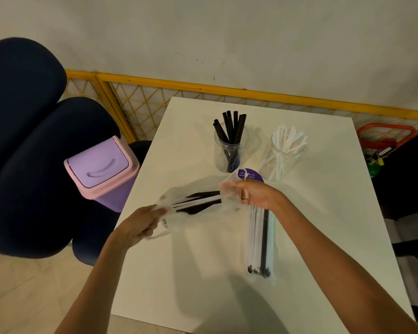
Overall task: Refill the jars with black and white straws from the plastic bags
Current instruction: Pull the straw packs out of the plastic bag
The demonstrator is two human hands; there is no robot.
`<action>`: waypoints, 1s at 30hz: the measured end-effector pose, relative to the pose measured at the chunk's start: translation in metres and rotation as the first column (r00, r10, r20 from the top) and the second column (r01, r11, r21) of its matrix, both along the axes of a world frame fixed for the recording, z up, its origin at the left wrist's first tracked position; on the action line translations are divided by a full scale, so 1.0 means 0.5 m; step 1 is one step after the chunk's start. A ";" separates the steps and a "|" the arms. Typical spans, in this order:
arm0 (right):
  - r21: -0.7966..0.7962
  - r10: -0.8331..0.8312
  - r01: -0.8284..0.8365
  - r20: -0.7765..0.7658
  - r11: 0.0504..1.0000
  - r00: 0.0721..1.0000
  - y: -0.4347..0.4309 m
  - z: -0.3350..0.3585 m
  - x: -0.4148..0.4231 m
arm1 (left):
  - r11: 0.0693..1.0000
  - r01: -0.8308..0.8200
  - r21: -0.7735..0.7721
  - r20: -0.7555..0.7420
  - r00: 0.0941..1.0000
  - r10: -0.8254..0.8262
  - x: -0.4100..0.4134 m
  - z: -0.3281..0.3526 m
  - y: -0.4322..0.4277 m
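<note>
Hands apart: left hand (140, 224), right hand (253, 194) grip opposite ends of plastic bag (196, 203).

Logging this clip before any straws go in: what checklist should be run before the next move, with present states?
1. Left hand and right hand both grip the held bag: ok.
2. Held bag's mouth open: cannot tell.
3. Black-straw jar upright, with room: ok.
4. White-straw jar upright, with room: ok.
5. Second bag lying flat on the table: ok.
</note>
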State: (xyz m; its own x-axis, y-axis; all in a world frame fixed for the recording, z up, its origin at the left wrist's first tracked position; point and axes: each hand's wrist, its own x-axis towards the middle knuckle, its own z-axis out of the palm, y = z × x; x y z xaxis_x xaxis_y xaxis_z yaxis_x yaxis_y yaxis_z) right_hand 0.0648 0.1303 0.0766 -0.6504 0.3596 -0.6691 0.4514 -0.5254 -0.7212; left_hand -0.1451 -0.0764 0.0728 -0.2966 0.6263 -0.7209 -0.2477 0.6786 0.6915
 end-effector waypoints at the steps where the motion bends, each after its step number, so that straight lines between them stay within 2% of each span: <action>1: -0.064 -0.048 0.046 -0.025 0.997 0.999 0.007 -0.001 0.000 | 0.990 0.134 -0.050 -0.048 0.989 -0.136 -0.005 0.001 -0.005; 2: -0.118 -0.084 0.079 -0.042 0.990 0.996 0.014 -0.009 0.000 | 0.974 0.218 -0.068 -0.048 0.974 -0.221 -0.011 0.000 -0.008; 4: -0.220 -0.172 0.153 -0.069 0.963 0.983 0.026 -0.021 -0.007 | 0.960 0.273 -0.065 -0.058 0.959 -0.277 -0.014 -0.001 -0.001; 7: -0.362 -0.321 0.260 -0.120 0.895 0.939 0.023 -0.024 -0.026 | 0.934 0.305 -0.186 -0.286 0.893 -0.348 -0.008 -0.021 0.019; 9: -0.457 -0.449 0.341 -0.148 0.822 0.881 0.023 -0.024 -0.040 | 0.937 0.271 -0.221 -0.315 0.889 -0.331 -0.004 -0.041 0.029; 11: -0.479 -0.552 0.436 -0.128 0.762 0.824 0.023 -0.039 -0.048 | 0.977 0.172 -0.127 -0.143 0.971 -0.189 -0.001 -0.056 0.037; 13: -0.523 -0.639 0.518 -0.069 0.677 0.766 0.031 -0.062 -0.054 | 0.998 -0.053 -0.015 0.145 0.988 0.055 -0.005 -0.066 0.044; 14: -0.551 -0.659 0.525 -0.062 0.649 0.749 0.032 -0.074 -0.054 | 0.980 -0.197 0.012 0.296 0.937 0.184 -0.011 -0.071 0.048; 15: -0.557 -0.650 0.521 -0.045 0.647 0.759 0.031 -0.087 -0.050 | 0.939 -0.341 0.034 0.444 0.847 0.292 -0.018 -0.074 0.052; 16: -0.529 -0.600 0.507 -0.004 0.680 0.800 0.030 -0.093 -0.042 | 0.883 -0.467 0.055 0.548 0.753 0.364 -0.025 -0.078 0.057; 17: -0.460 -0.524 0.471 0.014 0.753 0.852 0.026 -0.095 -0.032 | 0.823 -0.565 0.068 0.602 0.681 0.418 -0.032 -0.079 0.061; 19: -0.196 -0.226 0.255 0.158 0.947 0.961 0.022 -0.093 -0.012 | 0.713 -0.699 0.055 0.641 0.572 0.511 -0.043 -0.075 0.070; 21: -0.111 -0.017 0.048 0.265 0.993 0.964 0.013 -0.067 -0.006 | 0.611 -0.792 -0.002 0.669 0.453 0.589 -0.044 -0.068 0.084; 23: -0.130 -0.020 0.056 0.267 0.990 0.964 0.018 -0.061 -0.007 | 0.531 -0.843 -0.078 0.690 0.339 0.639 -0.043 -0.061 0.099; 24: -0.152 -0.039 0.078 0.245 0.985 0.969 0.023 -0.062 -0.008 | 0.519 -0.848 -0.106 0.690 0.313 0.652 -0.044 -0.061 0.103; 25: -0.183 -0.076 0.113 0.197 0.976 0.977 0.028 -0.063 -0.010 | 0.539 -0.835 -0.114 0.682 0.328 0.653 -0.042 -0.059 0.108; 26: -0.236 -0.145 0.171 0.121 0.957 0.982 0.034 -0.070 -0.011 | 0.602 -0.792 -0.099 0.649 0.407 0.642 -0.039 -0.057 0.112; 27: -0.301 -0.244 0.247 0.047 0.921 0.969 0.037 -0.072 -0.012 | 0.685 -0.726 -0.066 0.586 0.527 0.615 -0.037 -0.056 0.112; 29: -0.432 -0.459 0.391 -0.061 0.813 0.886 0.039 -0.085 -0.017 | 0.835 -0.551 -0.015 0.363 0.775 0.518 -0.029 -0.063 0.113; 30: -0.491 -0.551 0.445 -0.088 0.749 0.830 0.040 -0.099 -0.020 | 0.882 -0.471 -0.021 0.281 0.844 0.457 -0.023 -0.066 0.112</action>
State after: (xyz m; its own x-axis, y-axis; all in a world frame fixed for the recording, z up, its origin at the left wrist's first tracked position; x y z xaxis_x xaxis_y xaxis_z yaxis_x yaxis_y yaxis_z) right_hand 0.0548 0.1500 0.0272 -0.6051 0.3810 -0.6991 -0.1016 -0.9078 -0.4069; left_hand -0.1565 -0.0201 0.0398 -0.3594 0.4994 -0.7883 -0.7069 0.4059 0.5793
